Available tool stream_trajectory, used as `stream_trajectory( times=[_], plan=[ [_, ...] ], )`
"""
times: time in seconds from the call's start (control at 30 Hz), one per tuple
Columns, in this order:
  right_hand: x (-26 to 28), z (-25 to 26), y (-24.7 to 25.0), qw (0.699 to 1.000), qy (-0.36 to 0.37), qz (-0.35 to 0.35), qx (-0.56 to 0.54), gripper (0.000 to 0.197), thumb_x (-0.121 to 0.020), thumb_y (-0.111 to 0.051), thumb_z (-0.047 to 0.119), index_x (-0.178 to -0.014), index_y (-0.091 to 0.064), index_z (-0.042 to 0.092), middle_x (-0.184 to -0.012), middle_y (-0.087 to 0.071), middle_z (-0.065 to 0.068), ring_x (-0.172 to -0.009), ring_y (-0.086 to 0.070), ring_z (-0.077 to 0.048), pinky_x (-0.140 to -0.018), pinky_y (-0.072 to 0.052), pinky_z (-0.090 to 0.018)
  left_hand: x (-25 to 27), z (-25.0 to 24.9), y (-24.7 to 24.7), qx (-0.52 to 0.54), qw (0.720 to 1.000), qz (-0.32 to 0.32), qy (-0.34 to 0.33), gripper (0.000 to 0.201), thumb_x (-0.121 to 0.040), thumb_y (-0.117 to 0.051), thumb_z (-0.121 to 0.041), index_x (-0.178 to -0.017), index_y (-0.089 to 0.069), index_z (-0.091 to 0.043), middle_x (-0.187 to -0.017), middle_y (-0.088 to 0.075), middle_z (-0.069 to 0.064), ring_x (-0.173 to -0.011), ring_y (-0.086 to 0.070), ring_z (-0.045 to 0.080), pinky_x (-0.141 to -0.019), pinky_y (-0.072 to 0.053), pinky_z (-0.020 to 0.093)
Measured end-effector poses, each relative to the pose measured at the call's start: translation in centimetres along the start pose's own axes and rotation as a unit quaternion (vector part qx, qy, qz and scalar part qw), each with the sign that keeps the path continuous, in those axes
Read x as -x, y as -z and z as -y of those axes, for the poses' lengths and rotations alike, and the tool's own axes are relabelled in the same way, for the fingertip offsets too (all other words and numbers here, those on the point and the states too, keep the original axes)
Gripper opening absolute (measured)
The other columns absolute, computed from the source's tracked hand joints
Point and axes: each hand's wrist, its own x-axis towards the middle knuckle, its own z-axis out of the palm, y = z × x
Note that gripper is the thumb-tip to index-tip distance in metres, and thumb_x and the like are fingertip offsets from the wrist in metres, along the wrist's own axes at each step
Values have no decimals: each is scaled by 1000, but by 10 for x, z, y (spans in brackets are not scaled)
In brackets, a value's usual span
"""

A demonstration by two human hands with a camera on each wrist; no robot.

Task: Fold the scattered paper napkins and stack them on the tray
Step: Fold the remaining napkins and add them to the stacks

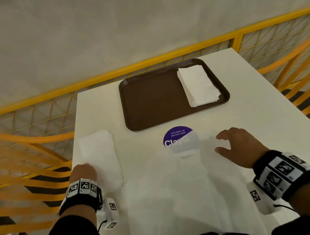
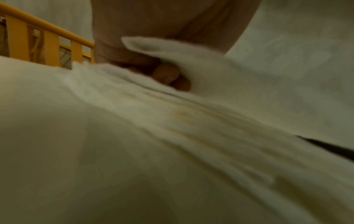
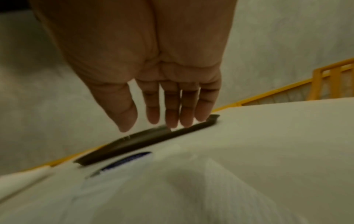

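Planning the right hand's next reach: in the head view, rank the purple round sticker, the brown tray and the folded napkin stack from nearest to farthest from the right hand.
1. Purple sticker, just left of the right hand.
2. Brown tray, beyond the sticker.
3. Napkin stack, on the tray's right side, farthest.

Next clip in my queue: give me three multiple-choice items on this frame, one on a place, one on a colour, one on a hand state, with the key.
1. Where does the stack of folded napkins lie on the tray?
A. its right side
B. its left side
C. its middle

2. What colour is the tray?
A. yellow
B. dark brown
C. white

3. What is the left hand doing?
A. hanging open above the table
B. resting on the tray
C. gripping a loose napkin

Key: 1 A, the head view shows the stack against the tray's right rim. 2 B, the tray is dark brown on the white table. 3 C, the left wrist view shows fingers curled round white paper, while the right hand is spread and holds nothing.
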Motion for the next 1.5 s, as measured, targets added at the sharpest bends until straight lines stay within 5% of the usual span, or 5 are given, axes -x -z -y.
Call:
stream_trajectory(
  times=[0.23, 0.63, 1.0, 1.2, 1.5],
  plan=[
    [-24, 3, -25, 982, -159, 81, 60, 81, -71, -71, 58, -132, -37, 17, -131, -45, -6, -123, -42, -26, -101, -43, -43, 25, -3, -1, 118, 989, -58, 75, 65, -85, -52, -49, -133, -39, -8, -139, -39, 21, -126, -38, 42, -103, -31, 57],
    [-8, 8, 2, 989, -65, 5, -133, 31, -77, -73, 16, -97, -51, 25, -91, -54, 5, -84, -55, -16, -61, -38, -19, 149, -44, -33, 181, 933, 124, -287, 38, -80, -61, -53, -109, -50, -31, -107, -50, 0, -93, -53, 13, -85, -41, 27],
    [78, 56, 102, 920, 185, -41, -344, 47, -74, -79, 11, -105, -51, 33, -97, -71, 4, -89, -68, -8, -77, -52, -23, 181, -63, -25, 430, 790, 343, -270, 140, -30, -75, -78, -148, -19, -27, -147, -34, -1, -130, -42, 16, -102, -36, 27],
    [82, 44, 107, 873, 129, -37, -468, 59, -71, -78, -2, -114, -48, 25, -97, -73, -12, -88, -70, -32, -84, -53, -58, 193, -73, -1, 602, 647, 412, -223, 67, -64, -85, -24, -123, -57, -6, -118, -68, 12, -106, -66, 22, -83, -55, 30],
    [80, 14, 84, 861, 12, 31, -507, 35, -62, -81, 35, -85, -70, 12, -90, -68, -29, -81, -66, -38, -80, -53, -50, 184, -56, 27, 627, 686, 244, -277, 40, -50, -79, -17, -89, -75, -12, -92, -74, 13, -83, -70, 24, -72, -57, 32]
  ],
)
